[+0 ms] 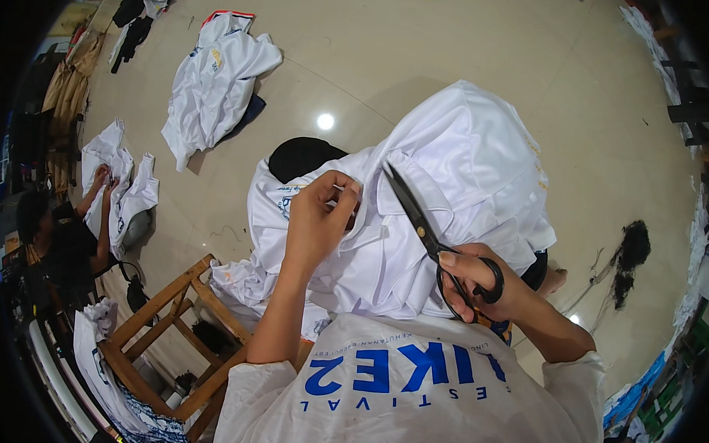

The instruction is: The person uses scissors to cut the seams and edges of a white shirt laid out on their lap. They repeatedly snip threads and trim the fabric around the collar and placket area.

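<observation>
A white collared shirt (481, 159) with small printed emblems lies bunched across my lap. My left hand (323, 213) is over its left part, fingers curled and pinched together at the cloth; what exactly is between the fingertips is partly hidden. My right hand (477, 284) holds large black scissors (412, 210), with fingers through the handle loops. The blades look closed and point up and to the left, lying over the shirt's collar (430, 194). A round black thing (302, 159) shows from behind the cloth near my left hand.
Another white shirt (223, 84) lies on the tiled floor (352, 57) ahead left. A wooden stool (152, 316) stands at my left. Beyond it a co-worker (65, 235) handles white cloth (110, 162). Dark thread clumps (633, 247) lie on the right. Dark clothing (135, 26) lies far left.
</observation>
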Demonstrator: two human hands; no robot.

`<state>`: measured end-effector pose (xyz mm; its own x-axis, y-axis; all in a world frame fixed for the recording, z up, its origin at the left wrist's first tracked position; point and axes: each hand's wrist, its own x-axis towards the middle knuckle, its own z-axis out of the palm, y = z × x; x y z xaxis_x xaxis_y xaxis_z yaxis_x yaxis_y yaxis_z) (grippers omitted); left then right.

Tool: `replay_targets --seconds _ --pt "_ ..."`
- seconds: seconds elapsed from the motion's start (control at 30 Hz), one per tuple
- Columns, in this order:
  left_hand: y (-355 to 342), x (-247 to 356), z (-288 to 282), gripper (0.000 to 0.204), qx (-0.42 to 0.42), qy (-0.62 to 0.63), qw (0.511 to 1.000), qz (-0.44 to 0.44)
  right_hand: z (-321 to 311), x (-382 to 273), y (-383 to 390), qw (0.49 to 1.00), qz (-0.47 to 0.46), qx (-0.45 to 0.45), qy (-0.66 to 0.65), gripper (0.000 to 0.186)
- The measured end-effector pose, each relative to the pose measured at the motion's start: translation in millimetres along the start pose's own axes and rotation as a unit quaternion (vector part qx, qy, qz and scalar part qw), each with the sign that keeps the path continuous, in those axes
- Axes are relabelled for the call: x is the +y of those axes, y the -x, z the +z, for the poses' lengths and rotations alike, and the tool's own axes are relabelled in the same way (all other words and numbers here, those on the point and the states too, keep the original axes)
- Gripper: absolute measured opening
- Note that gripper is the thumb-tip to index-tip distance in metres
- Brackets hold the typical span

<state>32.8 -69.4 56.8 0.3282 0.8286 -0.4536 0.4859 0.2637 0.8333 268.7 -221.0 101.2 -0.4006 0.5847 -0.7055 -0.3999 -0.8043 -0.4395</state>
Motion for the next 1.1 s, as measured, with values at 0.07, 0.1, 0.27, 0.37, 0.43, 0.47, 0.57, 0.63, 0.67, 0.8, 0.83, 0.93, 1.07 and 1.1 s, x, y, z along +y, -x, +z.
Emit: replay_targets --seconds 0.07,0.1,0.27,0.37,0.43,0.47,0.57,0.63,0.67,0.8,0.83,0.93,1.07,1.1 --pt "4.1 -2.9 4.7 0.018 0.029 -0.015 0.999 0.034 1.9 -4.3 1.6 0.999 0.035 -0.007 -0.015 0.051" --pt "6.2 -4.2 6.7 0.019 0.044 -0.022 0.998 0.05 3.4 -6.3 2.5 0.998 0.053 -0.01 -0.023 0.049" --pt "10.4 -10.3 11.7 0.021 0.065 -0.06 0.993 0.072 7.7 -12.0 3.3 0.997 0.072 -0.007 0.011 0.049" --pt "11.5 -11.8 11.3 0.021 0.068 -0.053 0.993 0.077 7.7 -11.6 1.1 0.997 0.079 -0.01 0.016 0.05" --pt "13.1 -9.2 9.9 0.021 0.059 -0.058 0.994 0.068 7.2 -10.3 -0.9 0.996 0.082 -0.009 0.018 0.05" --pt "14.3 -6.2 8.6 0.022 0.051 -0.065 0.995 0.059 7.1 -9.6 -1.6 0.997 0.081 -0.009 0.018 0.05" --pt "15.3 -4.6 8.9 0.02 0.052 -0.071 0.994 0.065 6.0 -6.2 -6.8 0.997 0.076 -0.005 0.011 0.05" --pt "15.5 -5.4 9.6 0.019 0.057 -0.072 0.993 0.076 5.9 -5.3 -9.6 0.998 0.07 -0.005 0.004 0.049" --pt "15.5 -6.5 9.9 0.019 0.056 -0.073 0.993 0.078 6.1 -5.4 -10.5 0.998 0.066 -0.006 0.002 0.049" --pt "15.8 -6.8 10.1 0.018 0.053 -0.076 0.992 0.085 7.6 -5.2 -14.1 0.998 0.056 0.011 0.037 0.046" --pt "16.1 -6.5 9.4 0.018 0.043 -0.083 0.992 0.08 8.7 -5.9 -14.6 0.997 0.057 0.016 0.042 0.046" --pt "17.9 -11.3 3.7 0.017 0.052 -0.048 0.992 0.106 11.3 -7.5 -14.2 0.997 0.053 0.019 0.049 0.045" --pt "28.6 -28.2 -39.1 0.021 0.206 0.148 0.961 0.107 4.9 -13.7 -4.0 0.999 0.021 0.007 0.035 0.047" --pt "34.4 -29.4 -63.4 0.029 0.282 0.093 0.949 0.104 1.9 -17.6 2.3 1.0 0.012 0.007 0.027 0.047"
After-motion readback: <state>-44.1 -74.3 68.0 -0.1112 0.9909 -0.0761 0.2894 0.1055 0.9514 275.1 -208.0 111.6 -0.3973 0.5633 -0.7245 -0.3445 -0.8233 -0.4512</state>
